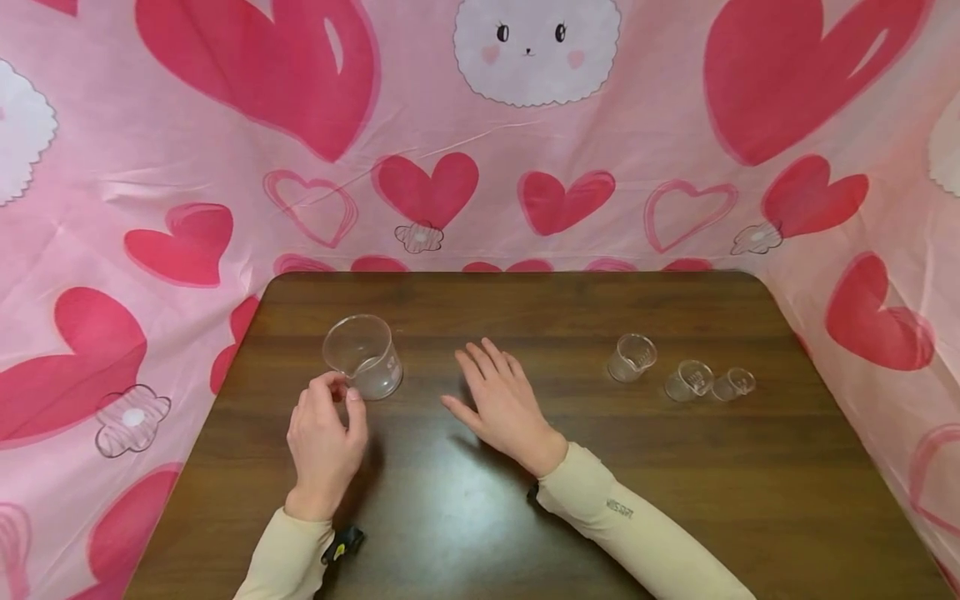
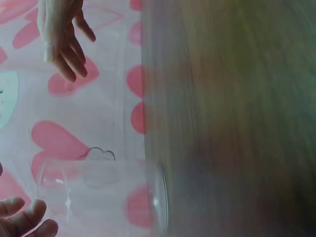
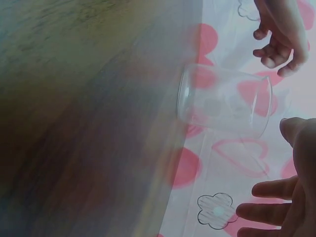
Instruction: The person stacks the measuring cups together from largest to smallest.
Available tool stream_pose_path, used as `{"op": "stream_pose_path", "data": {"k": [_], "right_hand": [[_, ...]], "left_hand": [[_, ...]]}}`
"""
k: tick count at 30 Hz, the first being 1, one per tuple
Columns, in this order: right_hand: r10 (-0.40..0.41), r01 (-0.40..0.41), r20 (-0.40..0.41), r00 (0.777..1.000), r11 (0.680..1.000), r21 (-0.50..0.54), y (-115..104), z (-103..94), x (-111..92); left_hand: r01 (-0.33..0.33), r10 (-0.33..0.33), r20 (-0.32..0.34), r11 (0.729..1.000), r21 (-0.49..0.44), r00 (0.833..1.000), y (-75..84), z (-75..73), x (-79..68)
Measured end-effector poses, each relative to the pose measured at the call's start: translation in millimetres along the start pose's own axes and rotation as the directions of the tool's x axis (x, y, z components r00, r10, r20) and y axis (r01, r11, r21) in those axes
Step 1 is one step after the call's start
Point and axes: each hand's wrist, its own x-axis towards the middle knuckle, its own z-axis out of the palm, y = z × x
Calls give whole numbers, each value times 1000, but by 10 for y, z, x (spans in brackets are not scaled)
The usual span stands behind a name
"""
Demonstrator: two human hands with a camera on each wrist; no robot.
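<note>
Pink heart-print cloth surrounds a brown table. Upright at left on its base, the big beaker needs no grip: beside it the left hand hangs loosely curled, empty; the right hand spreads its fingers. Three small beakers stand apart, probably for working room.

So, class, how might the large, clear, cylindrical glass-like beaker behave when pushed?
The large, clear, cylindrical beaker is probably stiff and fragile, given its thin, glassy wall. Its smooth sides may be slippery. Its broad base suggests sliding before tipping.
</note>
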Motion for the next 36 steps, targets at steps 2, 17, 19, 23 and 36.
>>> {"op": "stream_pose_path", "data": {"k": [2, 17, 19, 23, 36], "right_hand": [[-6, 6, -2, 1000, 1000, -12, -14, 8, 23], [-41, 42, 22, 999, 997, -61, -191, 101, 255], [-51, 52, 19, 999, 996, -66, -211, 114, 293], [-61, 62, 13, 998, 995, -77, -235, 152, 375], [-53, 47, 73, 996, 995, 84, -306, 305, 647]], "left_hand": [[26, -26, 3, 1000, 5, 1000, -28, -18, 9], [167, -177, 110, 982, 92, 978, -299, -65, 104], [186, -197, 121, 978, 92, 973, -339, -62, 122], [191, -203, 135, 977, 94, 970, -421, -47, 171], [192, -159, 301, 978, -86, 940, -692, 18, 287]]}}
